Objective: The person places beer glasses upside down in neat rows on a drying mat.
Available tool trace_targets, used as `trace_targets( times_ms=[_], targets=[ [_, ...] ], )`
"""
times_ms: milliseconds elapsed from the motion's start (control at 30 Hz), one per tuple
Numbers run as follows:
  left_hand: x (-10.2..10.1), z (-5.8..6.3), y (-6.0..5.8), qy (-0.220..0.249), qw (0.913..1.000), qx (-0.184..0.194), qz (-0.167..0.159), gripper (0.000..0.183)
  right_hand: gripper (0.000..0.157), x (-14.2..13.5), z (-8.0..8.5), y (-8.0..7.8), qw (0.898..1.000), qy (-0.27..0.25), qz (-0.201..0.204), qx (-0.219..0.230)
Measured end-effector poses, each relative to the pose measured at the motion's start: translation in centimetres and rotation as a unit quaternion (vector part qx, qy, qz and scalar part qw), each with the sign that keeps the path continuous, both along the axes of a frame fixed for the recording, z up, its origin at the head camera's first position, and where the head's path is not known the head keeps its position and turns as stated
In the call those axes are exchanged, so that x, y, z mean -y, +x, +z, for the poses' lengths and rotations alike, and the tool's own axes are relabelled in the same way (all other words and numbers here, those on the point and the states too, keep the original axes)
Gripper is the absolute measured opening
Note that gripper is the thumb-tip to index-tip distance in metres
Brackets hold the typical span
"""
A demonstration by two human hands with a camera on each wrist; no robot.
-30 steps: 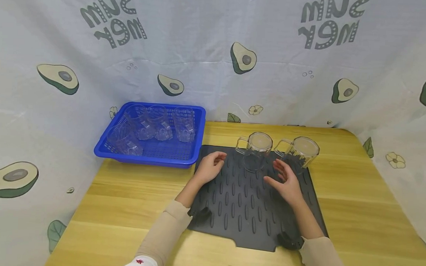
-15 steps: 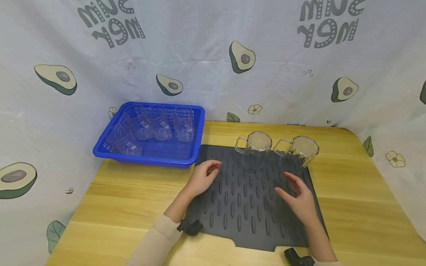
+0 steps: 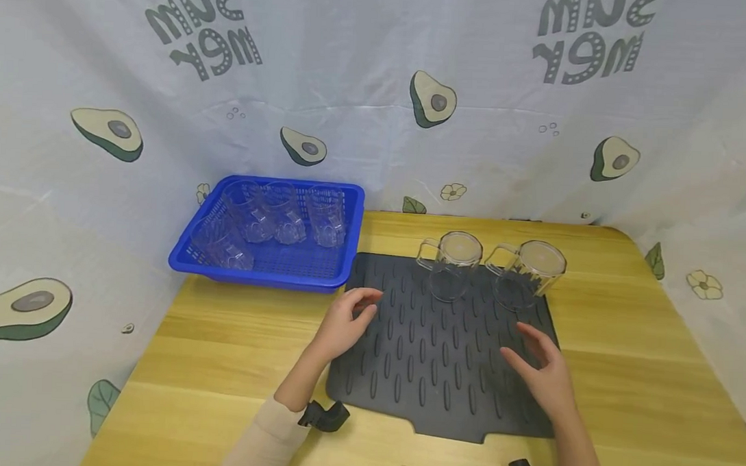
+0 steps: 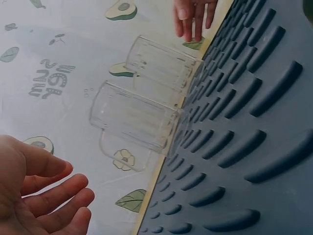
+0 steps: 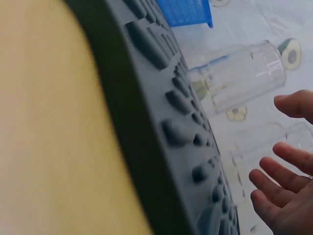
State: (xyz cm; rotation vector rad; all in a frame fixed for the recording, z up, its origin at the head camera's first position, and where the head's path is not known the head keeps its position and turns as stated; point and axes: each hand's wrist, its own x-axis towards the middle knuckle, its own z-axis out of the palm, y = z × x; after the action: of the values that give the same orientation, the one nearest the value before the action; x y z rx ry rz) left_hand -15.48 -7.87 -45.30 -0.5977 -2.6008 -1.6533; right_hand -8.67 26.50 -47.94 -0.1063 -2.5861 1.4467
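Two clear glass mugs stand upside down on the far part of a dark ribbed mat, handles toward the left: one glass mug (image 3: 455,267) near the mat's middle, the other mug (image 3: 530,274) at its right corner. My left hand (image 3: 343,322) hovers over the mat's left edge, fingers relaxed and holding nothing. Over the right side of the mat is my right hand (image 3: 543,373), thumb and fingers spread, nearer to me than the right mug. The left wrist view also shows both mugs (image 4: 139,117) beyond the loosely bent left fingers (image 4: 68,205).
The ribbed mat (image 3: 411,371) lies on a wooden table (image 3: 639,379). A blue plastic basket (image 3: 273,279) at the back left holds several clear glasses (image 3: 327,221). Behind the table hangs a white curtain (image 3: 366,68) printed with avocados.
Both hands have drawn back toward me, the right hand away from the right mug and outward to the right. The mugs and basket stay where they were.
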Motion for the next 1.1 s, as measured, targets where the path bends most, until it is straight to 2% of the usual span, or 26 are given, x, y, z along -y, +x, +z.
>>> trace_targets(
  times_ms=[167,300,400,567,700,767,933,1100],
  targets=[
    [0.6,1.1,0.6,0.025,0.9994,-0.019,0.017,0.027,0.062,-1.0,-0.3,1.1,0.998,0.009,-0.027,0.053],
    [1.3,1.4,0.4,0.043,0.9978,-0.034,0.038,0.025,0.065,-1.5,-0.3,1.9,0.996,0.009,-0.041,0.079],
    [1.9,1.4,0.0,0.063,0.9954,-0.043,0.058,0.023,0.068,-1.8,-0.2,2.4,0.996,0.012,-0.027,0.081],
    [3.3,1.7,-0.7,0.085,0.987,-0.084,0.107,0.019,0.073,-2.1,0.0,2.6,0.996,0.06,0.012,0.066],
    [4.8,2.2,-1.4,0.08,0.9768,-0.126,0.154,0.017,0.075,-2.3,-0.1,2.6,0.992,0.101,0.035,0.07],
    [5.6,2.4,-1.8,0.078,0.9712,-0.13,0.184,0.018,0.074,-2.4,-0.2,2.6,0.99,0.109,0.041,0.073],
    [8.0,3.1,-2.4,0.077,0.9542,-0.097,0.272,0.021,0.076,-2.4,-0.2,2.7,0.986,0.124,0.052,0.101],
    [10.2,3.7,-3.0,0.046,0.9292,-0.081,0.357,0.022,0.077,-2.4,-0.2,2.5,0.979,0.147,0.06,0.13]
  ],
)
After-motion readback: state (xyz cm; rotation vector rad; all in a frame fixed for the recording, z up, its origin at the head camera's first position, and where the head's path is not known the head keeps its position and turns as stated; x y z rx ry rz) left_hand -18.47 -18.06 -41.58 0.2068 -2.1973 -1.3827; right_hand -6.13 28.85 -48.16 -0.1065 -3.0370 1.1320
